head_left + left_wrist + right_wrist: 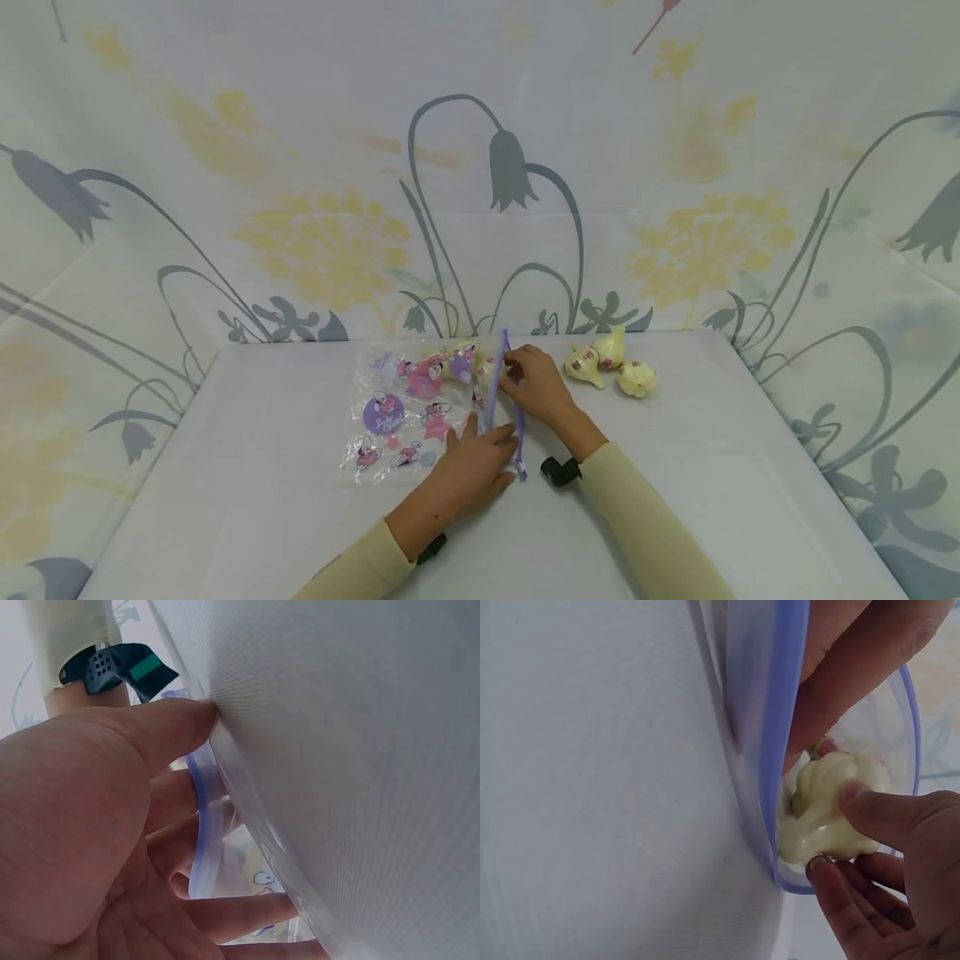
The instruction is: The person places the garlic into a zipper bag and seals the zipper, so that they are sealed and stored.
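Observation:
A clear zip bag [384, 412] with pink and purple cartoon prints lies flat, its purple-edged mouth [784, 742] spread apart towards the right. My right hand [536, 383] pinches a pale yellow garlic bulb [832, 802] between thumb and fingers, right at the mouth and partly within it. My left hand [467, 467] rests on the near part of the mouth with its fingers [247, 915] extended against the plastic. In the left wrist view the purple zip strip [200, 840] crosses those fingers. Inside the bag, at its far side, lies another garlic bulb [457, 362], partly hidden by the prints.
Three more garlic bulbs, among them a front one [637, 379], sit in a group right of the bag near the back edge. The white table [247, 500] meets a flower-printed cloth [480, 250] behind. Black wrist cameras, such as the right one [560, 472], hang low over the table.

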`<state>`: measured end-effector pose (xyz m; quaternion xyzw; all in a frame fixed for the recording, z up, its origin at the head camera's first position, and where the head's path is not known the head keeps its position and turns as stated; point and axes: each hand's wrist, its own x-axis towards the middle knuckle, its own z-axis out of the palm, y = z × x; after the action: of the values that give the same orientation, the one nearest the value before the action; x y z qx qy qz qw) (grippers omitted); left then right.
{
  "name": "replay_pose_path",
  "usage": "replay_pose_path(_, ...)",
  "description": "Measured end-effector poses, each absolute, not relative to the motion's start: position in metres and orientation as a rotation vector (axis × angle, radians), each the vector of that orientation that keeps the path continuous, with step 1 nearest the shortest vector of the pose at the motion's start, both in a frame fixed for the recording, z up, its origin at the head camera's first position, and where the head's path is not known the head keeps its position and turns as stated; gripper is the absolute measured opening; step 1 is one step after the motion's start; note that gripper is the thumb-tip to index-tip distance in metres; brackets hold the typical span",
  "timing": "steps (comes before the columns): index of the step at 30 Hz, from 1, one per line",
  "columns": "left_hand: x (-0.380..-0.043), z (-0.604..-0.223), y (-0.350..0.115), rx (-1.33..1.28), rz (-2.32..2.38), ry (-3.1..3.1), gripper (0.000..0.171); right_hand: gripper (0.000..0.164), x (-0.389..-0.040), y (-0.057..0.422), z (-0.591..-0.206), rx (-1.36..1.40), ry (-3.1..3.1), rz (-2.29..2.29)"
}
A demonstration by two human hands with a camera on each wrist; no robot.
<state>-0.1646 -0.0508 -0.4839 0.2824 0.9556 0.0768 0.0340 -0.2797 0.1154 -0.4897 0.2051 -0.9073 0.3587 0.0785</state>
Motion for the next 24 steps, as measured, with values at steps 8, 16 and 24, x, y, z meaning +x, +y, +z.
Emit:
replay_pose_path(8, -0.168, -0.485, -0.053, 0.899, 0.22, 2.957, 0.048, 0.026, -0.289, 0.108, -0.492, 0.617, -2.721, 1.066)
replay_pose_path(16, -0.168, -0.486, -0.053, 0.901, 0.252, 2.948, 0.047, 0.017, -0.295, 0.102, -0.492, 0.599, -2.706, 1.06)
replay_pose_path(24, -0.167, -0.484, -0.053, 0.931, 0.272, 2.934, 0.042, 0.018, -0.3, 0.098, -0.496, 0.578, -2.681, 1.114)
